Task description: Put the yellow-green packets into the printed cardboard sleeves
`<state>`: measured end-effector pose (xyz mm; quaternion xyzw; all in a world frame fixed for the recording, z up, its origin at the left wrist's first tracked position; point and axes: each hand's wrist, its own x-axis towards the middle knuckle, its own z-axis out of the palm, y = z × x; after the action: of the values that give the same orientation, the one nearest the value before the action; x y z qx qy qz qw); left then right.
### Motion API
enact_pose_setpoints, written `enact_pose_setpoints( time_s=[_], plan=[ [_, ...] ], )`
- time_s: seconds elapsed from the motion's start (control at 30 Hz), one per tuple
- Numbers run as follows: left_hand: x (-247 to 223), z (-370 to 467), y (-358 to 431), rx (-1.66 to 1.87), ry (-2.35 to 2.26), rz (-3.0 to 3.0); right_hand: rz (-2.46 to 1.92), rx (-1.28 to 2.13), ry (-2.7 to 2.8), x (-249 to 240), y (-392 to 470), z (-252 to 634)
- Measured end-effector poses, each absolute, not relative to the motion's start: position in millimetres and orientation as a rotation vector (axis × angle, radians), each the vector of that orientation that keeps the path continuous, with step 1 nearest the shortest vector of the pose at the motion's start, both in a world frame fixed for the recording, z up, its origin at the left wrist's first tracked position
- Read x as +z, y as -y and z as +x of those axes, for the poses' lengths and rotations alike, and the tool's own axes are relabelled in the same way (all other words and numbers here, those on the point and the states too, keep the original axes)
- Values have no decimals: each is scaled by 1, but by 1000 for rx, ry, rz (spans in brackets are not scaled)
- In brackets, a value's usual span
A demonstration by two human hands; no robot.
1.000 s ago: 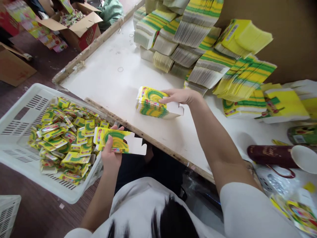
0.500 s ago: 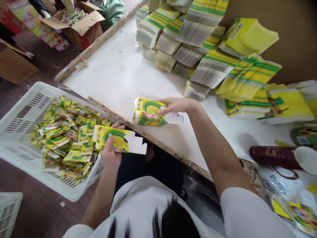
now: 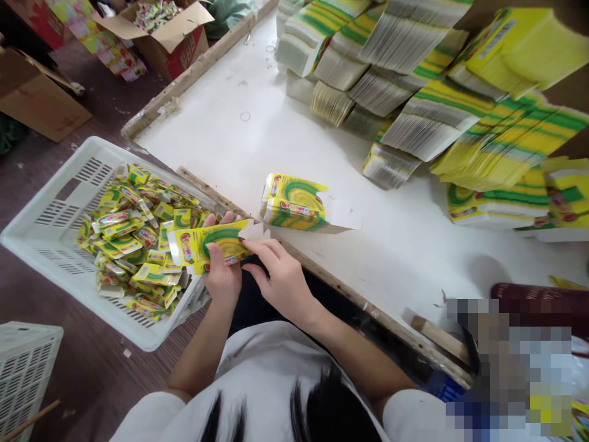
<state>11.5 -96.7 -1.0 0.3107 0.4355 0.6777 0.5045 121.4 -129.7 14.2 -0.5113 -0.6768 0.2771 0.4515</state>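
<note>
My left hand (image 3: 223, 270) grips a yellow-and-green printed carton (image 3: 205, 242), thumb across its face and fingers behind. At the carton's right end, white flaps stick up, bent. My right hand (image 3: 288, 279) is at that end, its thumb and fingertips closed on the edge and flaps. On the table just beyond both hands lies a stack of flat cartons (image 3: 294, 199) of the same print, white flaps pointing right. Under the left hand's side, a white plastic crate (image 3: 59, 270) holds a heap of small closed yellow boxes (image 3: 138, 236).
The white table (image 3: 216, 147) has a raised wooden edge (image 3: 202, 184). Tall piles of carton blanks (image 3: 414, 116) stand at its back right. A dark red mug (image 3: 519, 298) lies at right. Cardboard boxes (image 3: 170, 43) and a second crate (image 3: 27, 356) are on the floor.
My right hand has left the carton stack and come down-left to the carton in my left hand. That carton's flaps, flat before, are now bent up. The view has shifted slightly.
</note>
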Motion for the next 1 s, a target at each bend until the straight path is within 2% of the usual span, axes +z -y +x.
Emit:
enact_pose_setpoints(
  time_s=[0.1,0.3,0.43,0.53,0.7,0.9,1.0],
  plan=[
    [-6,11,98,1659,-1075,819,-1277,743,1545,7,129,116],
    [-13,12,100,1666,-1068,912,-1170,1172,1238,14,118,124],
    [-11,13,100,1638,-1020,905,-1119,1325,1133,10,115,124],
    [-14,10,98,1603,-1016,907,-1131,1330,1153,6,117,123],
    [-27,4,100,1554,-1067,1026,-1269,1098,1277,7,124,122],
    [-27,10,104,1565,-1017,915,-1159,1304,1183,9,121,125],
    [-17,13,102,1529,-949,797,-1172,1282,1185,6,122,122]
  ],
)
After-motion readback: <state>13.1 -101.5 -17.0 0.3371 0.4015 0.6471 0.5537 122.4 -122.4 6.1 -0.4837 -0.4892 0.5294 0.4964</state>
